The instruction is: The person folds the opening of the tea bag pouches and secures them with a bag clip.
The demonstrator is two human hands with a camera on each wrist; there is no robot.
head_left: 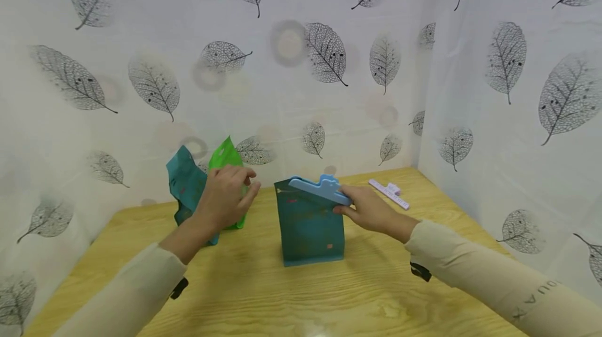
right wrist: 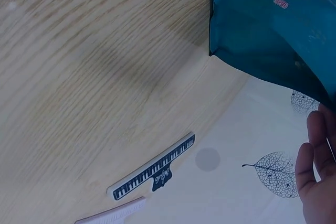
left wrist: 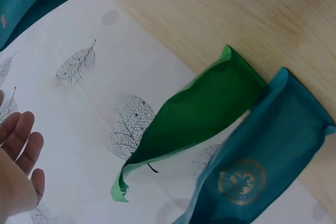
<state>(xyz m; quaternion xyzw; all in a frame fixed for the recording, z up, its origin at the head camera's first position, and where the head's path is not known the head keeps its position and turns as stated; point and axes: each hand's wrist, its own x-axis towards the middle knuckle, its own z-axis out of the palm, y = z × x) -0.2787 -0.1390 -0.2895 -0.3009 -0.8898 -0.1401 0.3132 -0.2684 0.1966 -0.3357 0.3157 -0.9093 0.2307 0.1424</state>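
A teal bag (head_left: 310,232) stands upright in the middle of the wooden table. A blue sealing clip (head_left: 312,188) lies at a slant across its top. My right hand (head_left: 369,206) pinches the clip's right end at the bag's upper corner, thumb in front. In the right wrist view the fingers (right wrist: 317,140) reach the bag's edge, and the clip is out of sight. Apart from that bag, my left hand (head_left: 228,193) hangs in the air with loosely bent fingers and holds nothing. Behind it in the head view are a green bag (head_left: 226,154) and another teal bag (head_left: 185,175).
A lilac clip (head_left: 389,193) lies on the table (head_left: 376,285) at the back right. Beside it, in the right wrist view, is a black-and-white piano-key clip (right wrist: 155,169). A leaf-patterned sheet (head_left: 282,96) stands behind the table and along its sides.
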